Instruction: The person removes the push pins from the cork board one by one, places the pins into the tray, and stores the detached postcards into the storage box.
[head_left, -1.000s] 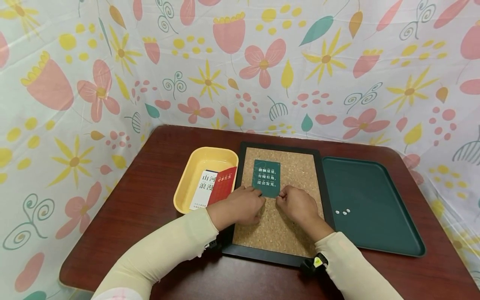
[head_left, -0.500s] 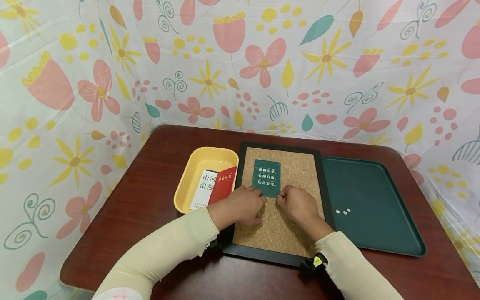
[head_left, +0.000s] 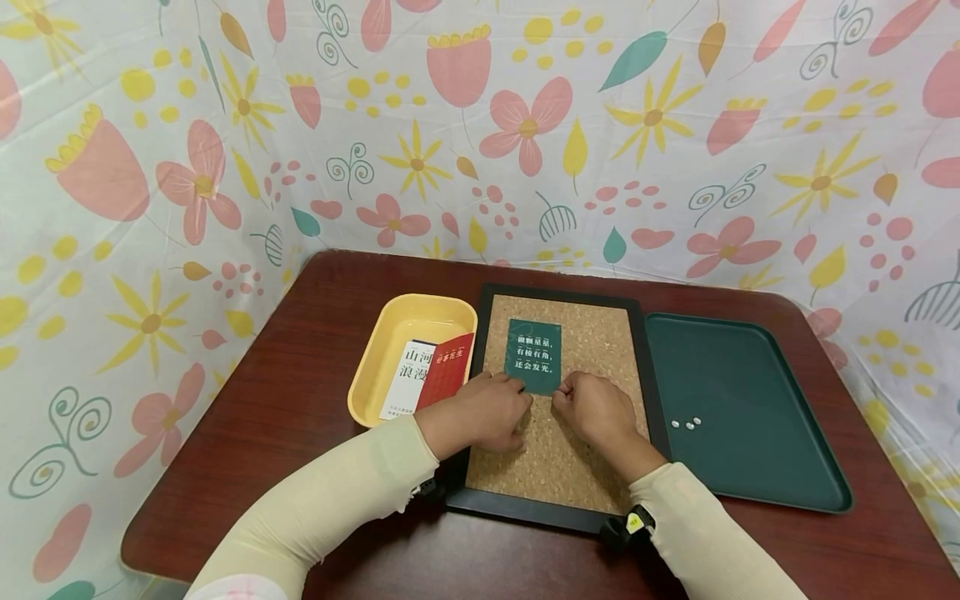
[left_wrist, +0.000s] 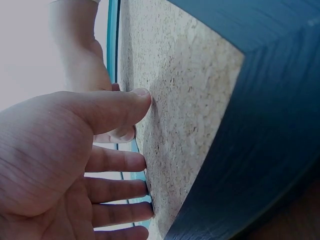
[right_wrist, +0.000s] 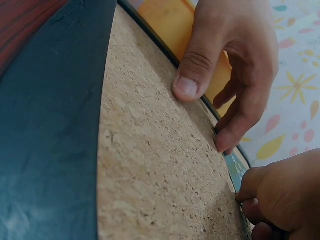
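A dark green card (head_left: 534, 354) with white lettering lies flat on the cork board (head_left: 547, 467), in its upper left part. My left hand (head_left: 495, 410) rests at the card's lower left corner. In the left wrist view the left hand (left_wrist: 65, 155) has its fingers straight, tips along the card's edge, thumb over the cork. At the lower right corner, my right hand (head_left: 600, 414) pinches the card between thumb and curled forefinger. The right wrist view shows the right hand (right_wrist: 285, 195) with fingers bent at the card's edge; its thumb is mostly hidden.
A yellow bin (head_left: 372, 346) left of the board holds a white card (head_left: 405, 387) and a red card (head_left: 446, 375). To the right lies a green tray (head_left: 750, 392) with 3 small silvery pieces (head_left: 690, 424). A flowered cloth (head_left: 420, 100) hangs behind the brown table (head_left: 247, 400).
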